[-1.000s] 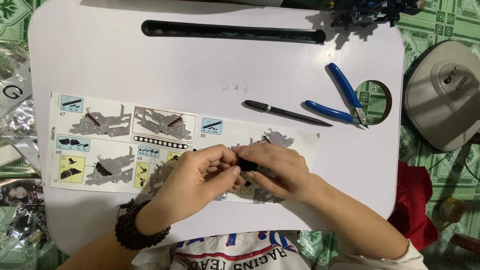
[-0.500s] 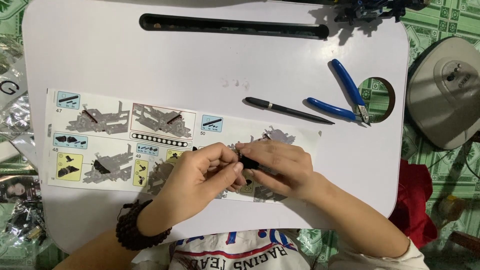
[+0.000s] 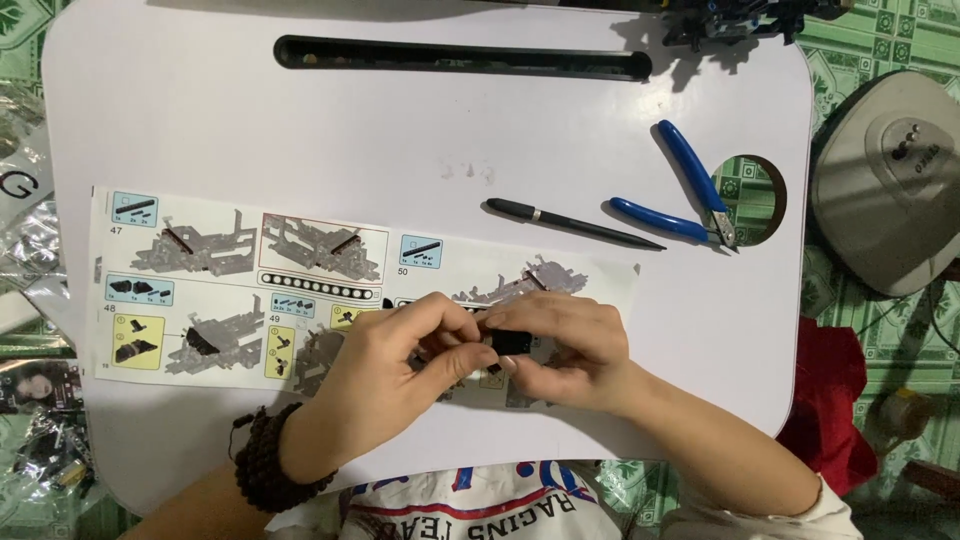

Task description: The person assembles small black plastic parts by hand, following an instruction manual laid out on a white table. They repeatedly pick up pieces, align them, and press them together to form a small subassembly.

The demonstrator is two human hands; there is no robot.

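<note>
Both hands meet low on the white desk (image 3: 300, 140), over the instruction sheet (image 3: 250, 290). The left hand (image 3: 390, 370) and right hand (image 3: 570, 350) have fingers closed on 1 small black piece (image 3: 508, 343). Blue pliers (image 3: 690, 200) and a black pen (image 3: 570, 223) lie beyond; green patterned floor (image 3: 880, 40) surrounds.

Pretty bright, even light from overhead, and the white table (image 3: 250, 130) comes close to washed out but there's no real hot glare on it. Shadows are soft and short: a faint one under the blue pliers (image 3: 690, 195), a darker patch beneath the black model (image 3: 740, 18) at the top edge. Focus is sharp in the centre, slightly softer toward the corners, no motion blur.
</note>
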